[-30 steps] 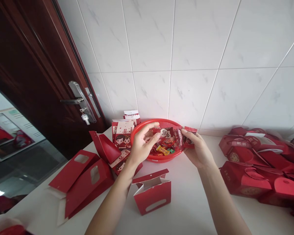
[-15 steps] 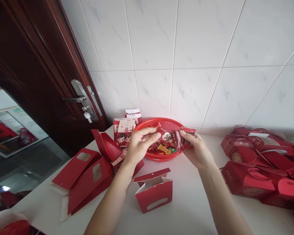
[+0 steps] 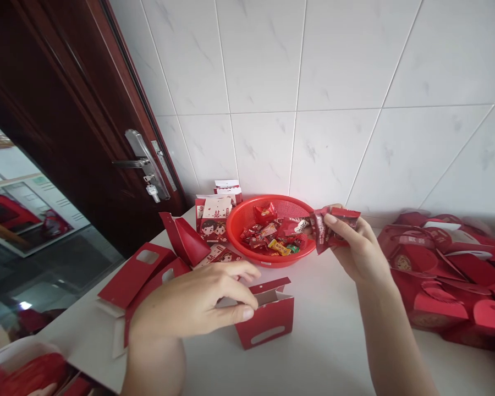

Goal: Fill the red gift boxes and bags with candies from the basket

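Observation:
My right hand (image 3: 358, 245) is closed on several red-wrapped candies (image 3: 324, 228), held over the right rim of a red plastic basket (image 3: 247, 252). Inside the basket lie wrapped candies (image 3: 268, 236) in red, with a yellow and a green one among them. My left hand (image 3: 202, 300) hovers at the left side of a small red paper box (image 3: 268, 324), thumb and fingers apart, with nothing seen between them. The box stands upright with its top open and a cut-out window in its front. Whether my left fingertips touch its edge I cannot tell.
Flat red boxes (image 3: 134, 275) lie at the left of the white table (image 3: 313, 341). Printed boxes (image 3: 216, 214) stand beside the basket. Several folded red boxes (image 3: 433, 302) are piled on the right. Behind are a tiled wall (image 3: 334, 154) and a dark door (image 3: 78, 110).
My left hand has let go of the candies and come down and left to the open box. My right hand has moved slightly right, still holding candies.

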Tool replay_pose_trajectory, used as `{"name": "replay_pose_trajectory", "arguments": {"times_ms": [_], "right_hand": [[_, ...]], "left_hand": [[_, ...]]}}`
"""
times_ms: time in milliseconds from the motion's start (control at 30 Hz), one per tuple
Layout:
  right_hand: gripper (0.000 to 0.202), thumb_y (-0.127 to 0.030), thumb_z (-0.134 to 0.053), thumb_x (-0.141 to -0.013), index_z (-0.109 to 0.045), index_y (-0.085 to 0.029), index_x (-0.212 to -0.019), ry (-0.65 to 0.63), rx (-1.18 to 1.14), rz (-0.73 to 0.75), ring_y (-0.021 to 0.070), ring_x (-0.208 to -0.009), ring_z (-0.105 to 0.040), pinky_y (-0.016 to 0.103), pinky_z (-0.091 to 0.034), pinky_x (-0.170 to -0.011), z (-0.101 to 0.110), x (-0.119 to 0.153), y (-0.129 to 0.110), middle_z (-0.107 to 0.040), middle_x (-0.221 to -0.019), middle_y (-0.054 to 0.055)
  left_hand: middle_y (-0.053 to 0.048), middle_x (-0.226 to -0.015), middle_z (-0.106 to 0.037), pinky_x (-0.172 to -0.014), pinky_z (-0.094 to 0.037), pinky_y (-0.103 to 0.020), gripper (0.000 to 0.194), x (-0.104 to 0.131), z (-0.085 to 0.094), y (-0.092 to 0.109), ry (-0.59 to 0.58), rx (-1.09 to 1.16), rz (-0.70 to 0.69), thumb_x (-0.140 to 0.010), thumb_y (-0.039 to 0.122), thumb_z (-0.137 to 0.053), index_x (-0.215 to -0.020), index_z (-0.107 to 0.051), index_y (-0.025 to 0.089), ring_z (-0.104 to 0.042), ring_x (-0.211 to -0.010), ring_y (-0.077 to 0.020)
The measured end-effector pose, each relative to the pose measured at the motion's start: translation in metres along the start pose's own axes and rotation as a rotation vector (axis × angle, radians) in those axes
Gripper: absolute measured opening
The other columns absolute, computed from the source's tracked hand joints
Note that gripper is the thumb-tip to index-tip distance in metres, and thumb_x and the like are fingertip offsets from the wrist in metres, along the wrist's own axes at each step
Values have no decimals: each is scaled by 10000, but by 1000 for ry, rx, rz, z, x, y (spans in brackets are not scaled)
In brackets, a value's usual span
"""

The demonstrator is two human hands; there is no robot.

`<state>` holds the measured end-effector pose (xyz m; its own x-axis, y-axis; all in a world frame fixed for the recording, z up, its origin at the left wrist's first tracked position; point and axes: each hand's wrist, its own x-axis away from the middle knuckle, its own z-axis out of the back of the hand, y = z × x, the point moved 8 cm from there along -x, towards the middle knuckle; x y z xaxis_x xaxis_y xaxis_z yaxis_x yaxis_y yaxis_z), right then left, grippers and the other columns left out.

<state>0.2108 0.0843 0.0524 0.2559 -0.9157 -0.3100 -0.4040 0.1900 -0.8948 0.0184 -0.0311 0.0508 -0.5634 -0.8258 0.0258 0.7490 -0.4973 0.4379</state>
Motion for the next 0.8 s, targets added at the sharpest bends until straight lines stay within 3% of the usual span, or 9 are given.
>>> {"name": "replay_pose_trajectory", "arguments": {"times_ms": [167,267,367,567,800], "right_hand": [[187,-364,-753,-869,-685,-192,-840,-157,99,-5,147,-636,-618,248,-504,-521,-10,12,-4,-624,-751,13],[171,-356,-725,-903,-669,-195,-910,-293,192,-45,144,-608,-603,265,-527,-554,-19,22,-5,-634,-709,6],[179,-352,-726,-903,-650,-191,-918,-374,272,-73,147,-638,-602,259,-528,-564,-24,29,-8,-642,-713,8],[203,-381,-703,-915,-658,-186,-948,-460,370,-88,136,-646,-567,256,-513,-564,-31,34,-12,-624,-761,13],[160,-357,-706,-910,-675,-209,-960,-502,505,-57,145,-638,-585,250,-499,-575,-35,46,-18,-639,-721,6]], "left_hand": [[-15,-1081,-744,-855,-475,-279,296,-12,-9,-10,-19,6,104,-995,213,-472,-959,-764,242,-693,-999,-195],[-7,-1134,-733,-889,-468,-287,234,-23,-8,-17,22,25,169,-919,218,-585,-1078,-751,261,-663,-1084,-217],[-2,-1195,-707,-869,-483,-303,361,-31,-9,-21,16,7,236,-800,227,-689,-1153,-732,290,-654,-1100,-252],[-20,-1235,-681,-862,-512,-276,448,-42,-15,-16,8,116,110,-770,178,-656,-1209,-700,256,-691,-987,-203],[-33,-1198,-657,-885,-521,-256,645,-29,-5,7,195,27,-47,-773,11,-524,-1339,-629,302,-662,-1051,-188]]}}
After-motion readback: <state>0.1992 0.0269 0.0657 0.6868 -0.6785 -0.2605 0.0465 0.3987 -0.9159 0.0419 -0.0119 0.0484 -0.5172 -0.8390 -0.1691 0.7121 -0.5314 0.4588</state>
